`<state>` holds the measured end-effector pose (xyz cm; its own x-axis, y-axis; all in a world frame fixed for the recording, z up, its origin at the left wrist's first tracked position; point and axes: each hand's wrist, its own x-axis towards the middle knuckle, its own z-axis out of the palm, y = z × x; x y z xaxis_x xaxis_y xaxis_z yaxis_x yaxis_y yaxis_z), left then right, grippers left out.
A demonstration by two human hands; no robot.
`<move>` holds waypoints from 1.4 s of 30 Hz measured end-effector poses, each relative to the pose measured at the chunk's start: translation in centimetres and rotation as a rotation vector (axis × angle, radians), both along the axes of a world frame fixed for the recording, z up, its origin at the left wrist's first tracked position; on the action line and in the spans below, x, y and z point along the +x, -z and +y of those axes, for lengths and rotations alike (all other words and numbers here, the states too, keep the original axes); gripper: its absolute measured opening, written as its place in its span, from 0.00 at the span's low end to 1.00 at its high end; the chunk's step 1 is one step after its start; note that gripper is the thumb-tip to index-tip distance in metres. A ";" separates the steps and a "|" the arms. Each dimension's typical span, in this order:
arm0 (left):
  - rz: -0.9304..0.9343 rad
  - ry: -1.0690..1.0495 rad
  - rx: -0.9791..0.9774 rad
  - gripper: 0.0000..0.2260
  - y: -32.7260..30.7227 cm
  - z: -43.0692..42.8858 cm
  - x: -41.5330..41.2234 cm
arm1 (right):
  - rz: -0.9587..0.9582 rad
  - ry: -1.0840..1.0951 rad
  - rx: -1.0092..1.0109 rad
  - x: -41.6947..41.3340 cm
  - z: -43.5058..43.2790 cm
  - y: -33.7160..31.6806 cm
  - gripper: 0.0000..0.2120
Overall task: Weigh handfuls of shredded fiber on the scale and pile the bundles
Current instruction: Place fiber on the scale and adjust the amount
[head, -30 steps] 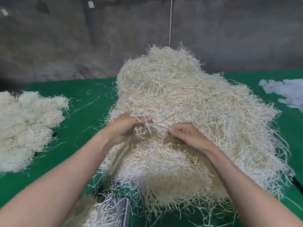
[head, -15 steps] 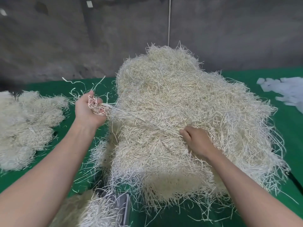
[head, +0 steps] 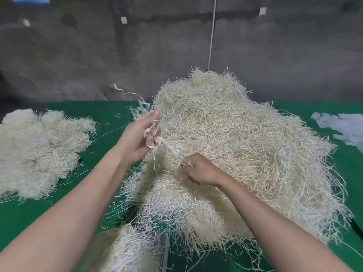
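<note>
Green table cover (head: pixel 23 213) runs back to a rough grey concrete wall (head: pixel 78 55). A thin white cord (head: pixel 211 36) hangs straight down the wall, with small white patches (head: pixel 123 20) stuck higher up. A loose stack of pale sheets (head: pixel 341 126) lies at the table's far right edge.

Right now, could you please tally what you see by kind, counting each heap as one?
Fiber heaps: 3 (big heap, piled bundles at left, fiber on the scale)
Scale: 1
White scrap heap: 1
Hands: 2 (left hand and right hand, both gripping strands)
Total: 7
</note>
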<state>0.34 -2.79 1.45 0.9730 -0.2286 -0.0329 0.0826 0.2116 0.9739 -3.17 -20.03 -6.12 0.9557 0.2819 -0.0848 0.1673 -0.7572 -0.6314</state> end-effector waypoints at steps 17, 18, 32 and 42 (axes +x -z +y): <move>0.407 0.162 -0.555 0.11 4.8 -3.4 -0.8 | 0.182 0.147 0.571 0.5 -4.7 2.7 0.11; 0.488 0.042 -0.634 0.11 4.8 -4.1 -0.4 | 0.124 0.164 0.463 0.5 -4.6 3.5 0.11; 0.338 -0.214 -0.675 0.17 2.9 -1.6 2.3 | 0.111 0.640 0.454 -0.9 -14.0 7.3 0.21; 0.196 -0.165 -0.470 0.18 1.6 1.5 2.4 | -0.134 0.244 -0.342 -0.8 -7.7 -2.5 0.13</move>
